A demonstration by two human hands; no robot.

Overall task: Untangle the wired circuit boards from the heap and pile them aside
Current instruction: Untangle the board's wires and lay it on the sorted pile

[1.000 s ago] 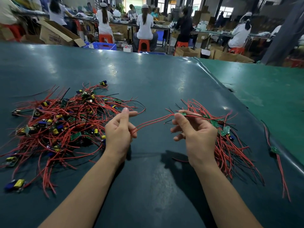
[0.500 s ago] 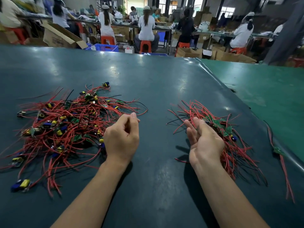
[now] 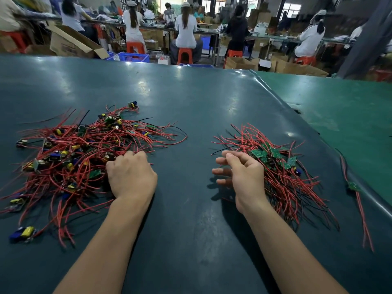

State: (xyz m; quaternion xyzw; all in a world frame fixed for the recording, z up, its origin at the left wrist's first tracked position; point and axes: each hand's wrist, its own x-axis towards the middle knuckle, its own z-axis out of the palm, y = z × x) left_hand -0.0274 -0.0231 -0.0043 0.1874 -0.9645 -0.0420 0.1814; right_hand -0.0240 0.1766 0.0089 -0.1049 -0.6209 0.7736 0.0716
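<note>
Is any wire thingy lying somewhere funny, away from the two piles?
Yes. One wired board lies alone at the table's right edge, apart from the sorted pile. Another board sits loose at the near-left fringe of the tangled heap, which the left hand is touching.

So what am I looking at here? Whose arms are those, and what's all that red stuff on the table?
No machine here: a person wears a camera on the head, looking down at their own bare arms. On the dark green table lie two piles of small circuit boards with red wires. The tangled heap is on the left; the sorted pile is on the right. The left hand reaches into the heap's edge, fingers curled among the wires. The right hand hovers by the sorted pile, fingers loose, holding nothing. Other workers sit at benches behind.
</note>
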